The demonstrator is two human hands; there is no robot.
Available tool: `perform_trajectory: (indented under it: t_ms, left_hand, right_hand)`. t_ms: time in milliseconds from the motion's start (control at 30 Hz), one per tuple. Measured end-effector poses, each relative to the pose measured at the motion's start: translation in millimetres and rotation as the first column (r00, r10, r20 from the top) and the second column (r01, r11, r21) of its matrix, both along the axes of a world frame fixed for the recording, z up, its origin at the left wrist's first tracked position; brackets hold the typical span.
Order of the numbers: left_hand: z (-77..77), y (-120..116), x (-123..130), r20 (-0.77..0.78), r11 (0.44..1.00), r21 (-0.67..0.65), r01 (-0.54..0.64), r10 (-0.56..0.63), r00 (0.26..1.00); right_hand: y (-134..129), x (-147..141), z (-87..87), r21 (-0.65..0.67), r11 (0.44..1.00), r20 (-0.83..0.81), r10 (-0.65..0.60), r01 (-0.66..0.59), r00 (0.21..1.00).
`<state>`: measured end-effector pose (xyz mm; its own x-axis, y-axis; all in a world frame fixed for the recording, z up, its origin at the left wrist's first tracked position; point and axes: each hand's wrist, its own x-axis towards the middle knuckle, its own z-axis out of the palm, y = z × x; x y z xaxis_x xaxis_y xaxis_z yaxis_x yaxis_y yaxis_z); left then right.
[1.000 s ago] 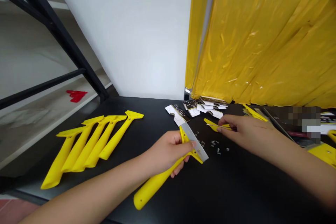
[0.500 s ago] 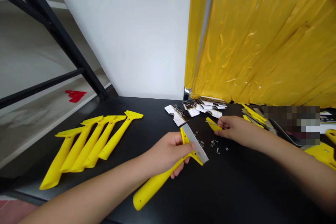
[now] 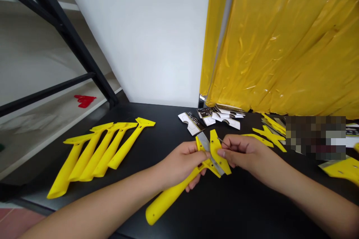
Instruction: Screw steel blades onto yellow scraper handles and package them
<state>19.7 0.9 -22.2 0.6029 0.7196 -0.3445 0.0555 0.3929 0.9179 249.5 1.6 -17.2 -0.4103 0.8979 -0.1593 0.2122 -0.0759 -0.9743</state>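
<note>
We record the left hand (image 3: 182, 162) clenched around the neck of a yellow plastic scraper (image 3: 171, 198), with the fingers curled beneath it and the thumb across the top, just below the head. The scraper's rounded handle end rests near the table edge closest to us, and its steel blade (image 3: 204, 142) points away from the left hand, held above the black tabletop (image 3: 238, 209). The right hand (image 3: 246, 153) is also closed, pinching a flat yellow plastic piece (image 3: 217, 153) between thumb and fingers and pressing it against the scraper's head, so the two hands almost meet there. A thin metal pin (image 3: 223, 142) projects from the right fingers; its exact kind is too small to tell. Farther left on the tabletop lies a row of yellow scrapers (image 3: 101, 149), side by side and well apart from both hands. Ahead of the hands sits a loose pile of black-and-white printed card pieces (image 3: 213, 117). To the right lie more flat yellow plastic pieces (image 3: 270, 138), and a larger yellow part (image 3: 343, 170) sits at the right edge of view. Behind the table hangs glossy yellow plastic sheeting (image 3: 280, 44) beside a white wall (image 3: 134, 37), and a red object (image 3: 85, 101) lies on a shelf within a black metal frame (image 3: 64, 33).
</note>
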Motion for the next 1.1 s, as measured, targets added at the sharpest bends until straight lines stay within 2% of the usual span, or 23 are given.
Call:
perform_trajectory:
  t_ms: [133,300,600,733,900,1033,1100]
  left_hand:
    - [-1.5,-0.7,-0.2,-0.007,1.000,-0.004,-0.023,0.023,1.000]
    - [-4.9,-1.9,0.4,0.040,1.000,-0.003,0.014,-0.014,0.999]
    - [-9.6,-2.8,1.7,0.075,1.000,0.008,0.019,-0.020,0.997]
    - [-9.5,-2.2,1.6,0.053,1.000,0.015,0.002,-0.003,0.999]
    - [-8.1,-1.0,0.2,0.063,1.000,-0.001,-0.003,0.003,0.998]
    - [-6.4,0.3,-0.7,0.083,1.000,-0.005,0.001,-0.001,0.997]
    - [-6.0,1.5,-0.5,0.092,1.000,0.012,-0.016,0.014,0.996]
  right_hand:
    - [1.1,-2.7,-6.5,-0.029,0.999,-0.070,0.024,-0.026,0.997]
    - [2.2,-3.1,-10.1,-0.045,0.998,-0.070,0.044,-0.047,0.997]
    - [3.6,-6.8,-7.3,-0.114,0.992,-0.059,0.051,-0.058,0.997]
    - [3.8,-2.9,-4.8,-0.161,0.984,-0.047,0.072,-0.078,0.996]
    - [6.2,7.5,-8.8,-0.252,0.958,-0.119,0.109,-0.136,0.987]
    - [9.2,11.4,-13.8,-0.260,0.949,-0.170,0.138,-0.179,0.976]
    - [10.6,11.3,-14.5,-0.241,0.953,-0.144,0.150,-0.182,0.978]
